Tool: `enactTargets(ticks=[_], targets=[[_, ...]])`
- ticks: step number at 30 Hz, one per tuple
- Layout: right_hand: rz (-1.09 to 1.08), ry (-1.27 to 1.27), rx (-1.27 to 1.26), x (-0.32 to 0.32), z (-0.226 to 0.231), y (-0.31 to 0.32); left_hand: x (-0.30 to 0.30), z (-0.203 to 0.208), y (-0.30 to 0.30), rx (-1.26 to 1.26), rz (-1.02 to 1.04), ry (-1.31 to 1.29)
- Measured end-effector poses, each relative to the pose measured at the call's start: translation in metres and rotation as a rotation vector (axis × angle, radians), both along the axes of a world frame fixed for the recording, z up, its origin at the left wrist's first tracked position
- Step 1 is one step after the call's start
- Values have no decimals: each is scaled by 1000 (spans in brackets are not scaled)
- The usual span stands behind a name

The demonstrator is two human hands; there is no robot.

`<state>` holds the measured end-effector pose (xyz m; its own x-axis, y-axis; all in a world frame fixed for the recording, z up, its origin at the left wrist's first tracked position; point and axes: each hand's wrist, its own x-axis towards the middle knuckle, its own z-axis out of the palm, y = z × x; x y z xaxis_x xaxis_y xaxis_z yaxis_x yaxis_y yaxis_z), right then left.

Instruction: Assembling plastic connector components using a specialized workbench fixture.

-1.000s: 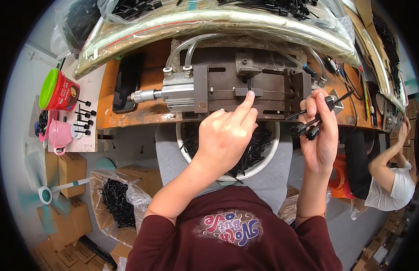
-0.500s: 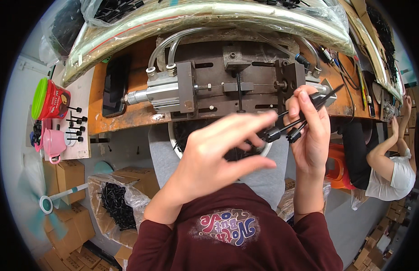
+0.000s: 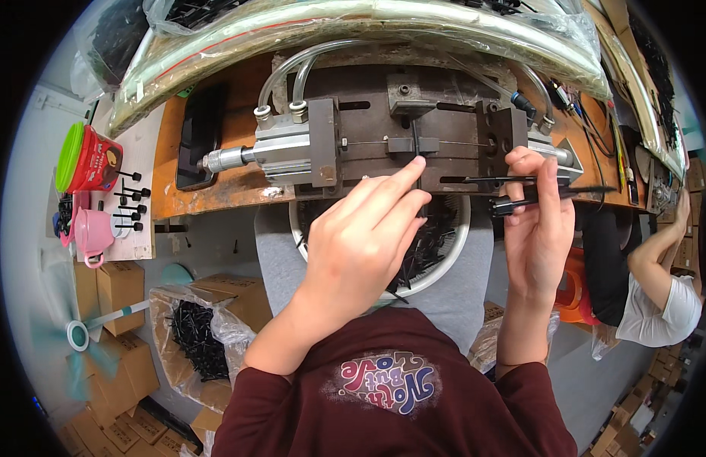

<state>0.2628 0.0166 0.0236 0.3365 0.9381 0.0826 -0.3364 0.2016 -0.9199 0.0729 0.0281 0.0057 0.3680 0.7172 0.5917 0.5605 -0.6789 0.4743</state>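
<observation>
A metal clamping fixture (image 3: 383, 164) sits on the bench before me, with a thin black plastic rod (image 3: 415, 137) lying front to back across its centre block. My left hand (image 3: 364, 236) is at the near end of that rod, index fingertip on it and the other fingers curled beside it; its thumb is hidden. To the right of the block, my right hand (image 3: 539, 221) is closed round several black plastic rods (image 3: 513, 205) with thick knobbed ends, their thin ends pointing right. Below my left hand, a white-rimmed round basin (image 3: 461, 247) on my lap holds many similar rods.
Air cylinders (image 3: 280, 156) with clear hoses flank the fixture. A phone (image 3: 198, 145) lies at left, near a red tub (image 3: 101, 164), a pink cup (image 3: 94, 232) and several standing rods. Below stand a fan (image 3: 77, 335) and a bagged box of rods (image 3: 197, 339). Another person (image 3: 665, 289) sits at right.
My left hand has moved away from the right hand's rods to the rod in the fixture. The right hand's rods have turned more level, and the view has shifted slightly.
</observation>
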Motion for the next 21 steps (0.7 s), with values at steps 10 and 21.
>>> enactTargets(ticks=[10, 21], targets=[[60, -266, -45, 13, -2, -23, 4, -3, 9, -21, 41, 231], [-156, -1362, 656, 0, -15, -15, 2, 20, -11, -423, -339, -461]])
